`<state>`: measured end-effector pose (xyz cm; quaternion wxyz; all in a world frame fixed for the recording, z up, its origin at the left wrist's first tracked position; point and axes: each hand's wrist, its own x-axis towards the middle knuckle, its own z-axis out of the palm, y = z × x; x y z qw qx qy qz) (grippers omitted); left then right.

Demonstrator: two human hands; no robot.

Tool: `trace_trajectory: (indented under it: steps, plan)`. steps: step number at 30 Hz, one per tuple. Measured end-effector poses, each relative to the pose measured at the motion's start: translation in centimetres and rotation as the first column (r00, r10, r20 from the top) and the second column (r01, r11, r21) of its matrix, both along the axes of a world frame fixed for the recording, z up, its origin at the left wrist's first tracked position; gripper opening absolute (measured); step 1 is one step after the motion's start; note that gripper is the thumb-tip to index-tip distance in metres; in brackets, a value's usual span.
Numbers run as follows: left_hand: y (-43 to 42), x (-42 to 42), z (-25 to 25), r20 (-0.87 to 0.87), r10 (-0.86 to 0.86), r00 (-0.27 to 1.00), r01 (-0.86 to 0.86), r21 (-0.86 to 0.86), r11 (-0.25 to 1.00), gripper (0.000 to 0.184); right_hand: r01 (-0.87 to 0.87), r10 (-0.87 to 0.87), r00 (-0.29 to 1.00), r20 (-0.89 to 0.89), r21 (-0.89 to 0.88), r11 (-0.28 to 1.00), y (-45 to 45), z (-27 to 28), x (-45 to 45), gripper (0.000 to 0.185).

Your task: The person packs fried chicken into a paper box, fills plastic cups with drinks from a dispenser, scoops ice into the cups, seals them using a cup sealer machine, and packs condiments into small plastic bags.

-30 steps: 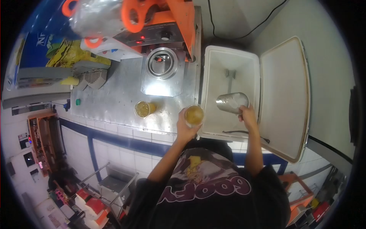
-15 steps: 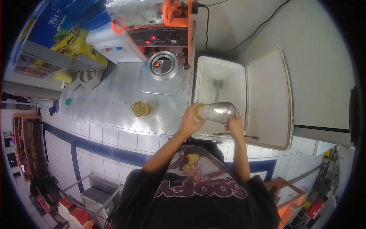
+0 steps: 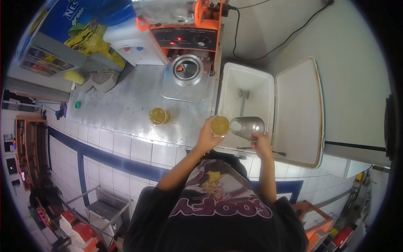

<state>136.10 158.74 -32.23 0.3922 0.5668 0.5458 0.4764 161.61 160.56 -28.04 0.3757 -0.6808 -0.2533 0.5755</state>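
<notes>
My left hand (image 3: 209,136) is closed around a cup (image 3: 220,125) of yellowish drink, its open top facing up. A metal scoop (image 3: 251,127) is gripped in my right hand (image 3: 262,145), its mouth pointing left beside the cup's rim with a small gap. Something pale shows at the scoop's mouth; I cannot make out what it is. Both hands are over the front left part of an open white cooler box (image 3: 247,70). Another cup of yellowish drink (image 3: 158,116) stands on the metal counter (image 3: 126,105) to the left.
An orange cup sealing machine (image 3: 187,40) with a round metal ring holder (image 3: 187,69) stands at the back of the counter. Left of it are a white dispenser (image 3: 136,46) and a green cap (image 3: 78,104). The cooler's lid (image 3: 297,111) hangs open on the right.
The scoop has moved off the cup's rim, leaving a gap, and the cup's drink surface now faces up into view. The whole view has shifted slightly.
</notes>
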Motion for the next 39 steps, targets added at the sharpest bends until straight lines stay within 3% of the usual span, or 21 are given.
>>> trace_trajectory:
  steps: [2, 5, 7, 9, 13, 15, 17, 19, 21, 22, 24, 25, 27, 28, 30, 32, 34, 36, 37, 38, 39]
  plan:
    - [-0.5, -0.8, -0.3, 0.000, 0.023, 1.000, -0.023, -0.014, 1.000, 0.080, -0.077, 0.072, 0.985, -0.158, -0.023, 0.997, -0.2, -0.9, 0.9, 0.011]
    - [-1.5, -2.5, -1.3, -0.042, 0.088, 0.995, -0.088, 0.001, 0.996, 0.081, 0.054, -0.061, 0.972, -0.228, -0.039, 0.998, -0.5, -4.0, 1.9, 0.010]
    - [-2.3, -4.1, -2.3, -0.093, 0.145, 0.985, -0.143, 0.028, 0.989, 0.081, -0.015, 0.007, 0.974, -0.228, -0.031, 0.999, -0.6, -8.7, 3.9, 0.013]
    - [-3.2, -5.6, -3.2, -0.109, 0.236, 0.966, -0.230, 0.066, 0.971, 0.081, -0.044, 0.043, 0.998, -0.034, -0.012, 0.999, -0.5, -15.1, 6.0, 0.020]
    - [-4.6, -8.0, -3.9, -0.141, 0.338, 0.931, -0.342, -0.008, 0.940, 0.083, -0.113, 0.118, 0.993, 0.024, -0.143, 0.983, -0.2, -19.4, 6.3, 0.037]
    - [-4.4, -8.7, -4.9, -0.032, 0.363, 0.931, -0.364, -0.087, 0.927, 0.088, -0.238, 0.239, 0.918, 0.316, -0.042, 0.970, 0.1, -17.7, 5.5, 0.049]
    - [-4.3, -9.3, -4.9, -0.028, 0.335, 0.942, -0.337, -0.093, 0.937, 0.092, -0.393, 0.128, 0.581, 0.804, 0.139, 0.909, 0.0, -9.4, 2.5, 0.061]
    - [-5.1, -9.4, -4.2, -0.022, 0.305, 0.952, -0.306, -0.110, 0.946, 0.096, -0.509, -0.107, 0.247, 0.963, 0.223, 0.831, -0.4, -0.3, 2.3, 0.067]
    - [-5.6, -9.5, -2.5, -0.217, 0.325, 0.920, -0.339, -0.032, 0.940, 0.105, -0.522, -0.344, -0.083, 0.935, 0.254, 0.814, -1.3, 7.1, 4.4, 0.064]
    - [-6.1, -9.5, -2.2, -0.222, 0.315, 0.923, -0.331, -0.037, 0.943, 0.105, -0.492, -0.439, -0.223, 0.870, 0.288, 0.822, -2.1, 10.0, 5.8, 0.062]
    - [-7.2, -9.3, -1.5, -0.282, 0.307, 0.909, -0.361, -0.163, 0.918, 0.112, -0.198, -0.293, -0.622, 0.726, 0.216, 0.956, -3.9, 15.3, 5.4, 0.058]
    - [-6.7, -9.3, -0.1, -0.288, 0.290, 0.913, -0.346, -0.167, 0.923, 0.112, -0.181, -0.278, -0.623, 0.731, 0.211, 0.961, -4.4, 16.1, 6.5, 0.058]
    - [-5.8, -8.8, 2.7, -0.556, 0.229, 0.799, -0.279, -0.005, 0.960, 0.113, 0.157, 0.022, -0.306, 0.952, 0.027, 0.987, -5.3, 16.6, 9.0, 0.059]
    - [-5.1, -8.5, 3.2, -0.559, 0.217, 0.800, -0.268, -0.009, 0.963, 0.113, 0.211, 0.035, -0.194, 0.980, 0.007, 0.977, -5.5, 16.1, 8.7, 0.065]
    - [-3.3, -8.0, 3.9, -0.707, 0.153, 0.691, -0.201, 0.015, 0.979, 0.109, 0.207, 0.065, -0.144, 0.988, -0.034, 0.978, -5.7, 17.2, 7.8, 0.064]
    - [-2.2, -8.2, 3.2, -0.722, 0.115, 0.682, -0.203, -0.036, 0.979, 0.107, 0.193, 0.085, -0.086, 0.993, -0.067, 0.979, -5.7, 18.2, 7.5, 0.064]
    - [-1.3, -8.3, 3.5, -0.739, 0.056, 0.671, -0.178, -0.088, 0.980, 0.105, -0.262, -0.102, 0.141, 0.985, 0.136, 0.955, -6.7, 18.4, 7.5, 0.067]
    - [-1.1, -8.5, 4.5, -0.748, 0.033, 0.663, -0.189, -0.125, 0.974, 0.102, -0.269, -0.081, 0.691, 0.718, 0.360, 0.893, -6.5, 17.4, 4.9, 0.075]
    - [-1.3, -8.6, 5.3, -0.756, 0.014, 0.654, -0.163, -0.123, 0.979, 0.102, -0.324, 0.024, 0.714, 0.700, 0.299, 0.898, -6.2, 17.3, 2.9, 0.084]
    - [-1.4, -8.7, 6.3, -0.740, 0.017, 0.673, -0.162, -0.125, 0.979, 0.102, -0.536, 0.054, 0.471, 0.880, 0.237, 0.810, -5.9, 15.4, 1.5, 0.087]
    - [-1.2, -9.0, 7.6, -0.724, 0.020, 0.690, -0.162, -0.127, 0.978, 0.103, -0.634, 0.078, 0.454, 0.888, 0.261, 0.728, -5.2, 13.9, -0.5, 0.088]
